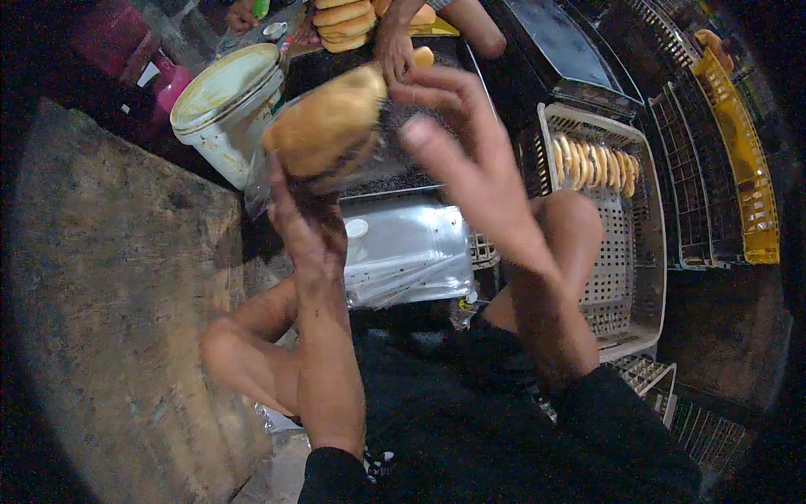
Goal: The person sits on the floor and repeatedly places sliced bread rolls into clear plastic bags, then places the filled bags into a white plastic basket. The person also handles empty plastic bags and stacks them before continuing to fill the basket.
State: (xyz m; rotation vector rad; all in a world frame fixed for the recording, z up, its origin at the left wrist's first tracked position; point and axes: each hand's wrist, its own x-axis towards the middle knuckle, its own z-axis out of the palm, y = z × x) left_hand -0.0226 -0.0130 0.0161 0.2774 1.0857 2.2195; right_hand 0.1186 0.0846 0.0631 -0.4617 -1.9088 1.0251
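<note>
A bread roll, blurred by motion and seemingly inside a clear plastic bag, rests on my left hand, whose fingers hold it from below. To its right, my right hand is raised with thumb and fingers apart and nothing between them. Below the hands lies a stack of clear plastic bags with a small white round lid-like piece on it. Behind the roll is a dark tray, partly hidden by my hands.
A white plastic bucket stands at the left, beside a wooden board. Stacked rolls and another person's hand are at the top. At right, a plastic crate holds a row of rolls; a yellow crate stands beyond.
</note>
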